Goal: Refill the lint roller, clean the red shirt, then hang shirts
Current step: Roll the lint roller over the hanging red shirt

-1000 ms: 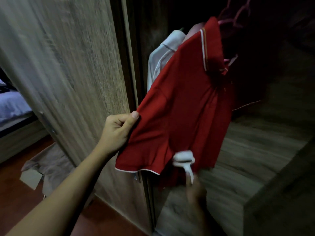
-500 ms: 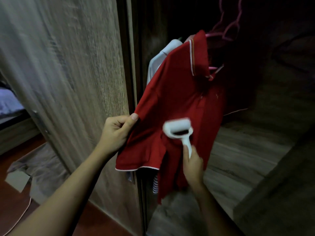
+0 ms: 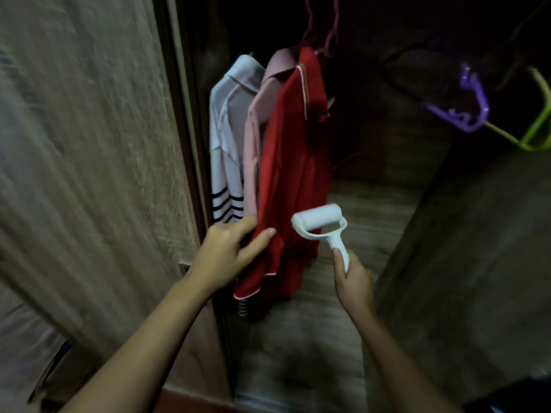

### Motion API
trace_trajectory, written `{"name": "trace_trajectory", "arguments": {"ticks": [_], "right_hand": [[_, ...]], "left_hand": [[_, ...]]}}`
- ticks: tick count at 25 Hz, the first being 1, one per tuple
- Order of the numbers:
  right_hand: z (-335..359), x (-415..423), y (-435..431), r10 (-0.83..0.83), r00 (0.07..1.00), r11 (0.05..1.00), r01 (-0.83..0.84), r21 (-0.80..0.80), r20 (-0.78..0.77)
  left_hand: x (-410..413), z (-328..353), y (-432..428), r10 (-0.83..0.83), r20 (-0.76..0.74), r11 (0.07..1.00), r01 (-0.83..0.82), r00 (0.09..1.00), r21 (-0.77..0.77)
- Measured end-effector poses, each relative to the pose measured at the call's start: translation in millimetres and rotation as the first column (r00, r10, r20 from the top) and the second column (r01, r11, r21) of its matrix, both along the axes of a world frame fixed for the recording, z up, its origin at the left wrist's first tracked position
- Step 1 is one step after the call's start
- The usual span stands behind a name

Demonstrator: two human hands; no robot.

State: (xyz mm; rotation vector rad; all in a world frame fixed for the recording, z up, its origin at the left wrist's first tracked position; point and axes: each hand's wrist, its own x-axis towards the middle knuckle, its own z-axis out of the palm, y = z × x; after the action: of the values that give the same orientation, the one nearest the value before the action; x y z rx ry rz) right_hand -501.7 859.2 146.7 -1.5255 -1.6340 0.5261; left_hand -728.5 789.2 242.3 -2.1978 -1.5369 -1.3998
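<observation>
The red shirt [image 3: 293, 162] hangs on a pink hanger [image 3: 323, 40] inside the dark wardrobe, now falling nearly straight down. My left hand [image 3: 229, 254] pinches its lower left edge between thumb and fingers. My right hand [image 3: 353, 281] grips the white handle of the lint roller [image 3: 320, 223], whose white roll sits just off the shirt's lower right side. A pink shirt [image 3: 256, 135] and a white shirt with dark stripes [image 3: 225, 150] hang to the left of the red one.
The wooden wardrobe door [image 3: 89, 159] stands open on the left. A purple hanger [image 3: 465, 105] and a green hanger [image 3: 536, 129] hang bare at the upper right. The wooden wardrobe floor [image 3: 357, 210] lies below the shirts, and a side panel [image 3: 477, 248] rises on the right.
The red shirt was held stretched out to the left and now hangs down. My left hand shifted right along its edge. The roller came off the shirt front to its lower right.
</observation>
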Motion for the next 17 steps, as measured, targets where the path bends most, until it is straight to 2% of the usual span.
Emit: {"name": "trace_trajectory", "arguments": {"ticks": [2,4,6,8,9,11,17], "right_hand": [[6.9,20.0,-24.8,-0.051,0.998,0.998,0.050,0.036,0.024],[12.4,42.0,-50.7,-0.112,0.992,0.993,0.110,0.037,0.065],[16.9,67.2,-78.5,-0.167,0.980,0.986,0.164,0.035,0.108],[14.3,93.6,-107.5,-0.225,0.968,0.974,0.220,0.048,0.115],[11.8,107.1,-122.4,-0.256,0.960,0.966,0.251,0.057,0.115],[5.6,135.8,-151.6,-0.320,0.942,0.947,0.314,0.073,0.099],[-19.0,246.5,-265.8,-0.456,0.881,0.889,0.456,0.036,0.128]], "left_hand": [[16.7,-3.3,5.6,0.008,-0.123,1.000,-0.004,0.992,0.031],[33.3,-7.8,5.4,0.076,-0.167,0.995,-0.063,0.983,0.082],[55.4,-14.1,-3.4,0.121,-0.113,0.976,-0.097,0.986,0.193],[87.9,-16.5,-16.4,0.038,-0.038,0.954,-0.025,0.999,0.298],[106.8,-16.5,-21.5,-0.031,-0.017,0.953,0.034,0.999,0.301],[147.4,-17.8,-28.1,-0.149,0.003,0.963,0.145,0.989,0.226],[280.4,-60.5,-72.3,-0.331,0.008,0.940,0.330,0.944,-0.085]]}}
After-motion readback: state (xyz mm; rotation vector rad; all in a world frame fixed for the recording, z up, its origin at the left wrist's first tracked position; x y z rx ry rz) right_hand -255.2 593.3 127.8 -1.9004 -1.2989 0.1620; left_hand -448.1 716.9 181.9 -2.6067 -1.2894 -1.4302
